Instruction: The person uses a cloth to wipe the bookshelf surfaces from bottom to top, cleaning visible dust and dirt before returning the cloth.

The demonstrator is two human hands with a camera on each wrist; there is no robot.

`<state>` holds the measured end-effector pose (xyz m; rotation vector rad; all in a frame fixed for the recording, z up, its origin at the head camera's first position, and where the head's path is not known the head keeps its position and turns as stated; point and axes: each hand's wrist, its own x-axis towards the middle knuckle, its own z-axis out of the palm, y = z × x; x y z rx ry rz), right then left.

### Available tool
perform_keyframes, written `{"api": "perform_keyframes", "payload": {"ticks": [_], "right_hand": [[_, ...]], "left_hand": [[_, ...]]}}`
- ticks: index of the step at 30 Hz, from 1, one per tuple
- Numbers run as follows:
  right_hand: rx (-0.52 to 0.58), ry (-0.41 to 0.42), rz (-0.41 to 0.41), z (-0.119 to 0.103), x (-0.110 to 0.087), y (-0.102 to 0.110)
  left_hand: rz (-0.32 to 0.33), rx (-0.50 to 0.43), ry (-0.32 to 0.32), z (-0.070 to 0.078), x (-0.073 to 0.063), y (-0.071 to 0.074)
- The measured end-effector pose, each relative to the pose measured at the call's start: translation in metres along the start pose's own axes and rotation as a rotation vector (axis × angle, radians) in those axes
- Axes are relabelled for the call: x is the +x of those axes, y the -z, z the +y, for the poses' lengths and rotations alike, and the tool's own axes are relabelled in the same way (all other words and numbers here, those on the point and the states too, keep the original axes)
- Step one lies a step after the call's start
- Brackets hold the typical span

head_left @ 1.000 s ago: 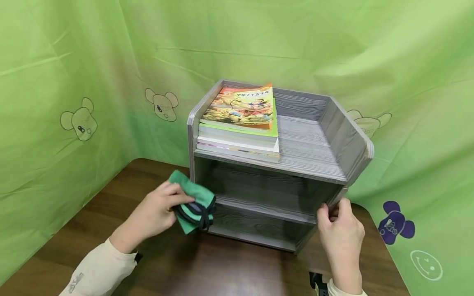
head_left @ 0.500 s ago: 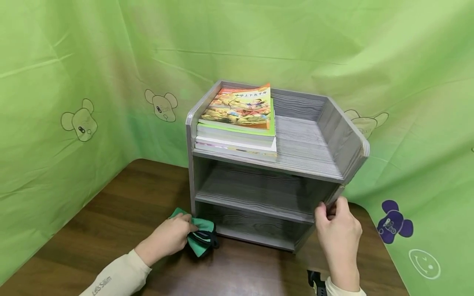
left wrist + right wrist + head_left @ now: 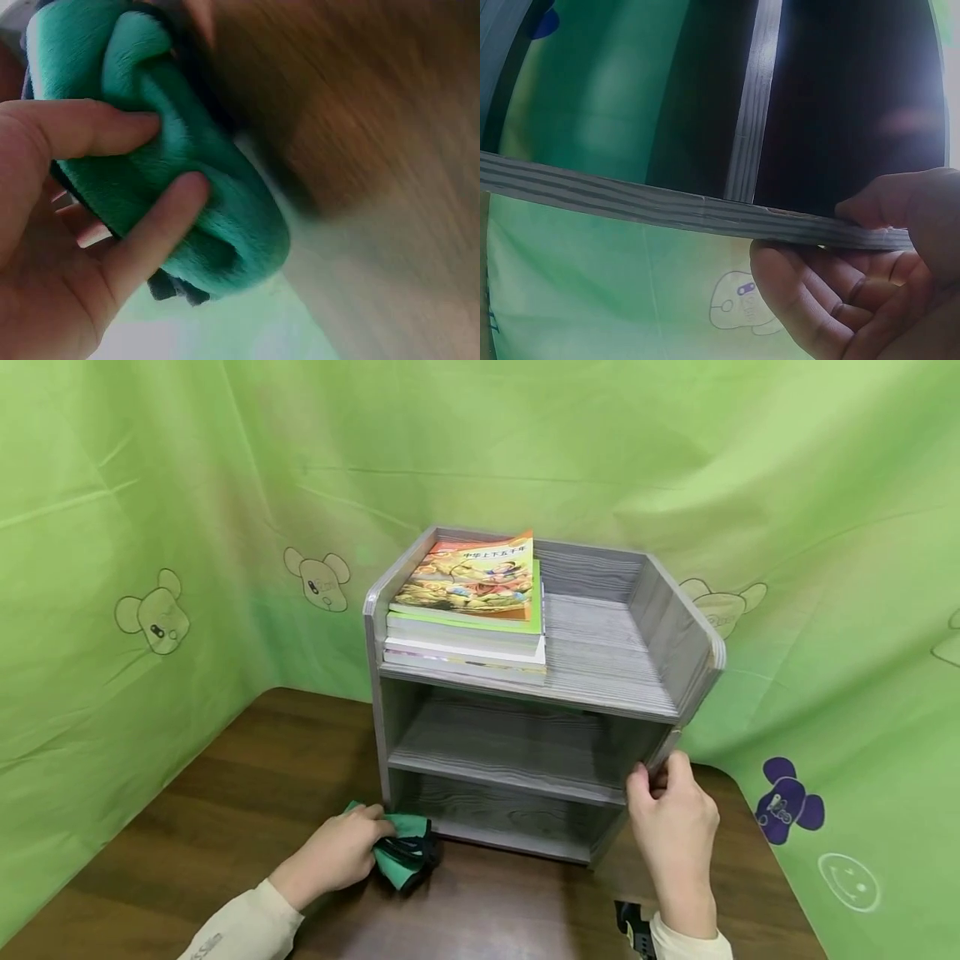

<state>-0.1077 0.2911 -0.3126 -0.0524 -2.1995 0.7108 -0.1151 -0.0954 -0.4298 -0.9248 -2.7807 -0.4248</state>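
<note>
My left hand [image 3: 337,853] grips a folded green cloth [image 3: 405,837] with dark edging, low by the shelf's left front foot. In the left wrist view the cloth [image 3: 180,172] is plush and bunched, with thumb and fingers pressed into it. A grey wood-grain shelf unit [image 3: 517,789] with two lower compartments stands on the table. My right hand [image 3: 675,822] pinches the front edge of its right side panel; the right wrist view has the thumb on one face of that panel [image 3: 660,206] and the curled fingers on the other.
A stack of books [image 3: 468,585] lies on the left of the shelf's top, the uppermost with a colourful illustrated cover. Beneath everything is a brown wooden table [image 3: 225,785]. Green fabric [image 3: 570,443] printed with cartoon mouse heads hangs close behind and at both sides.
My left hand has carried the cloth down from beside the shelf's middle to its left front foot. The right hand keeps its hold on the side panel.
</note>
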Motion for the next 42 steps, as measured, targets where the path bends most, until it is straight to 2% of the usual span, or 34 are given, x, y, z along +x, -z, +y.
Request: {"api": "perform_keyframes", "payload": {"ticks": [3, 6, 12, 17, 21, 24, 27, 30, 32, 34, 38, 40, 42], "right_hand": [[0.004, -0.004, -0.002, -0.001, -0.001, 0.0], [0.004, 0.001, 0.007, -0.002, 0.0, 0.0], [0.002, 0.017, 0.016, -0.003, 0.003, 0.002], [0.004, 0.005, 0.013, -0.004, 0.002, 0.002], [0.007, -0.008, 0.007, -0.006, 0.001, 0.001], [0.011, -0.016, 0.001, -0.007, 0.0, 0.001], [0.013, -0.018, -0.002, -0.008, -0.001, 0.0], [0.014, -0.019, 0.001, -0.009, -0.001, 0.0], [0.014, -0.02, 0.003, -0.008, -0.001, 0.0], [0.013, -0.026, -0.001, -0.008, -0.001, 0.0], [0.018, -0.046, -0.039, -0.009, -0.004, 0.002], [0.016, -0.076, -0.082, -0.01, -0.007, 0.005], [0.019, -0.111, -0.136, -0.012, -0.01, 0.011]], "left_hand": [[0.02, 0.003, 0.001, 0.01, -0.007, 0.01], [0.057, 0.014, -0.042, 0.024, -0.011, 0.019], [0.228, 0.129, -0.184, 0.056, -0.006, 0.027], [0.319, 0.181, -0.303, 0.077, 0.003, 0.02], [0.36, 0.243, -0.332, 0.087, 0.009, 0.006], [0.319, 0.271, -0.308, 0.096, 0.007, -0.01], [0.203, 0.324, -0.293, 0.105, 0.001, -0.026], [0.071, 0.389, -0.289, 0.111, -0.006, -0.035], [0.006, 0.424, -0.28, 0.113, -0.008, -0.036], [-0.057, 0.403, -0.253, 0.114, -0.008, -0.033], [-0.165, 0.255, -0.203, 0.112, -0.008, -0.019], [-0.146, 0.169, -0.194, 0.109, -0.009, -0.011], [-0.068, 0.099, -0.197, 0.106, -0.01, -0.003]]}}
